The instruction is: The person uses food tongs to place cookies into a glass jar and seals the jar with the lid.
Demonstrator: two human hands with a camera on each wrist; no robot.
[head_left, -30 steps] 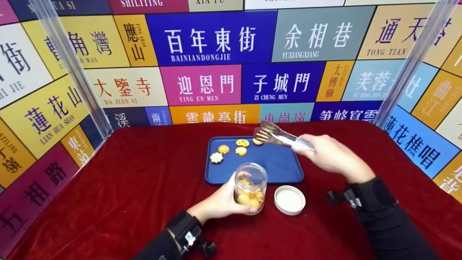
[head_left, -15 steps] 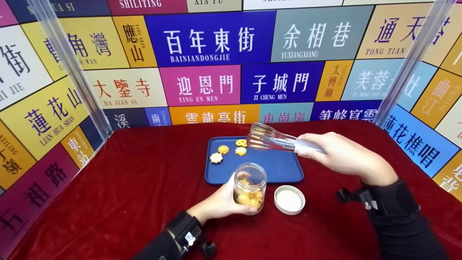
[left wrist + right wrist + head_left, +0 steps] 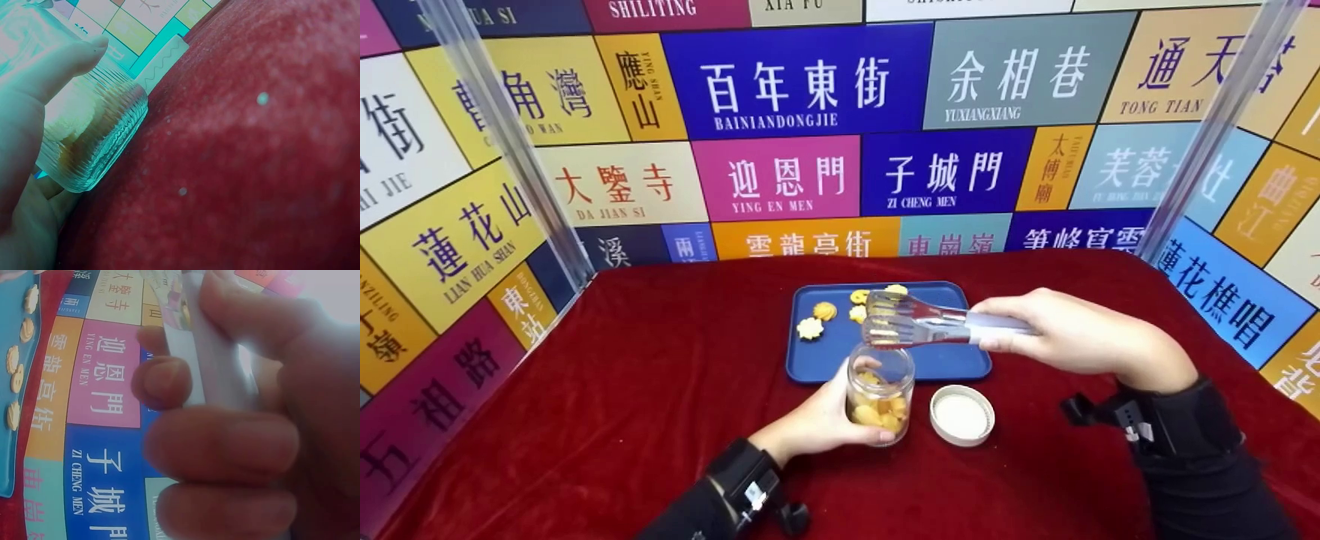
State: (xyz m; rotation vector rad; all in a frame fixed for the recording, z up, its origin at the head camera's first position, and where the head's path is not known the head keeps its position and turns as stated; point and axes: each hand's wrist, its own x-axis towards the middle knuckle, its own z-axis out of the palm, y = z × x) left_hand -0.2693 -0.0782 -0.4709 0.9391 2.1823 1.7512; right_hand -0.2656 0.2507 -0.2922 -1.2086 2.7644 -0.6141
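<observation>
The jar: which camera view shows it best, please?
The head view: the jar appears nearly whole there, rim to base. The left wrist view crops it, partly behind the left hand; the right wrist view shows none of it.

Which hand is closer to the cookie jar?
Left. The left hand grips the cookie jar; the right hand is apart from it, off to the right, holding the tongs.
</observation>
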